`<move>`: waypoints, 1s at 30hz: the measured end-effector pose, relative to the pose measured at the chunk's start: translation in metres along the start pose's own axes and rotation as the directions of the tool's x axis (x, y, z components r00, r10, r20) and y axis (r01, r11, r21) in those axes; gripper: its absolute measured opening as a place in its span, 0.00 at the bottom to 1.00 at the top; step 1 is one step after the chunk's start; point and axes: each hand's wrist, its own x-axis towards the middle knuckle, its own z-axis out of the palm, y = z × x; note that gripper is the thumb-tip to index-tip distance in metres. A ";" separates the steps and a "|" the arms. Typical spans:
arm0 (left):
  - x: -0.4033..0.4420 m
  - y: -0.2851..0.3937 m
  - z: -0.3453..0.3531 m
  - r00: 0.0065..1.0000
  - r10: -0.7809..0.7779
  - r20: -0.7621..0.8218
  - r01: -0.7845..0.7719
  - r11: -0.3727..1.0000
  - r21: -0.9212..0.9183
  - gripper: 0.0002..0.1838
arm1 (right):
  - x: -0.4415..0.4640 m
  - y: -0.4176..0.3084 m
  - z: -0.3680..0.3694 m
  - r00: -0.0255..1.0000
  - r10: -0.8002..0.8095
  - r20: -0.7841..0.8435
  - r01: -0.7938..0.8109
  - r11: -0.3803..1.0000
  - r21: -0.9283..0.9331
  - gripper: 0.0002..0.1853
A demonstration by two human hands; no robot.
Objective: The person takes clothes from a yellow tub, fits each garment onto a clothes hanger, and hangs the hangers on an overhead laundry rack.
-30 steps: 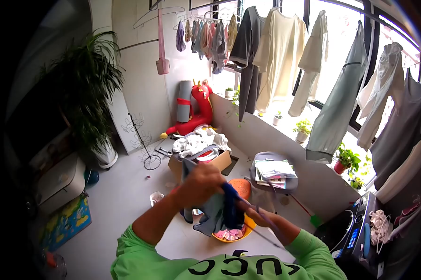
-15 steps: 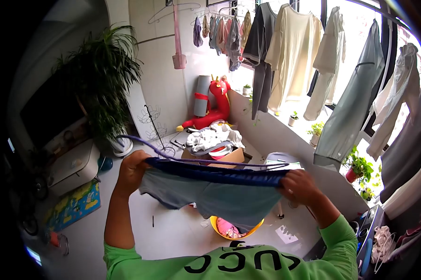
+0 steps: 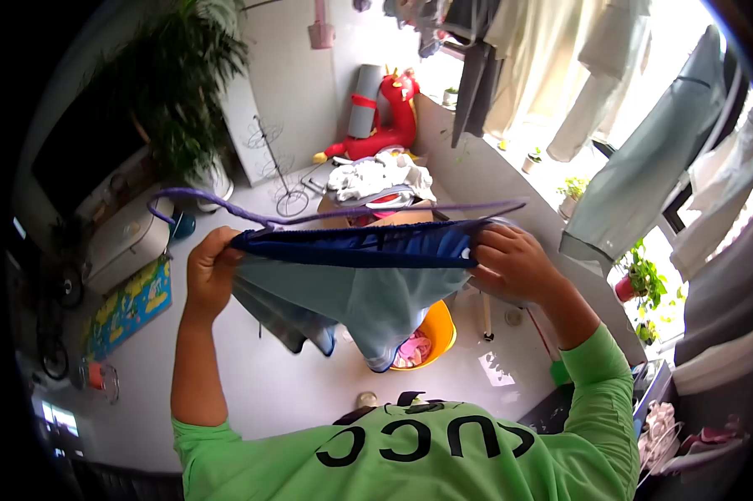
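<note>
Light blue shorts (image 3: 351,292) with a dark blue waistband are stretched out in front of me. My left hand (image 3: 212,271) is closed on the left end of the waistband, and my right hand (image 3: 514,260) grips the right end. A purple hanger (image 3: 309,219) lies along the top of the waistband, its hook end curling out at the left above my left hand. Its right end reaches above my right hand. Below the shorts, partly hidden by them, a yellow basket (image 3: 448,330) holds pink clothing (image 3: 411,349).
Behind the shorts stands a box with white clothes (image 3: 380,177) on it, near a red plush toy (image 3: 397,125). Garments (image 3: 656,159) hang along the window at the right, above potted plants (image 3: 643,280). A colourful mat (image 3: 130,311) lies at the left.
My hands first came apart, stretching the bunched shorts out between them. Since then they have moved slightly closer together and up in view, and the view has tilted further down.
</note>
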 end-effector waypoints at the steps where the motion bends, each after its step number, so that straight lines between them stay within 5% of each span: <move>1: -0.007 0.000 -0.009 1.000 0.012 0.006 -0.013 0.998 0.065 0.09 | 0.000 0.003 0.001 1.000 -0.011 0.003 0.011 1.000 0.004 0.13; 2: -0.014 0.000 -0.016 1.000 -0.023 0.006 0.023 0.998 0.066 0.08 | 0.000 0.004 0.003 1.000 -0.022 0.004 0.022 1.000 0.008 0.13; 6: -0.037 0.021 -0.059 0.992 -0.111 0.063 0.061 0.847 0.528 0.04 | 0.019 0.007 0.018 0.998 -0.012 0.067 0.008 0.998 0.059 0.12; 8: -0.045 0.018 -0.077 0.990 -0.132 0.049 0.082 0.826 0.558 0.04 | 0.042 0.003 0.033 0.991 -0.074 0.108 0.066 0.994 0.083 0.13; 13: -0.081 -0.005 -0.135 0.991 -0.131 0.013 0.093 0.765 0.637 0.06 | 0.137 -0.086 0.079 0.957 -0.244 -0.157 0.290 0.823 0.488 0.30; 17: -0.134 -0.062 -0.209 0.989 -0.119 -0.088 0.148 0.799 0.583 0.11 | 0.189 -0.130 0.174 0.997 -0.005 0.079 -0.042 0.811 0.583 0.32; 19: -0.159 -0.090 -0.239 0.943 -0.279 -0.183 0.332 0.829 0.449 0.09 | 0.195 -0.143 0.242 0.941 0.025 0.339 -0.247 0.734 0.633 0.21; 21: -0.186 -0.129 -0.257 0.884 -0.336 -0.326 0.437 0.842 0.316 0.07 | 0.221 -0.166 0.276 0.958 -0.007 0.285 -0.201 0.693 0.693 0.14; 24: -0.193 -0.166 -0.291 0.878 -0.425 -0.222 0.479 0.798 0.366 0.05 | 0.275 -0.184 0.296 0.974 -0.113 0.195 -0.067 0.679 0.731 0.12; 30: -0.182 -0.233 -0.324 0.852 -0.489 -0.190 0.524 0.803 0.285 0.07 | 0.344 -0.180 0.335 0.977 -0.103 0.189 -0.072 0.672 0.737 0.10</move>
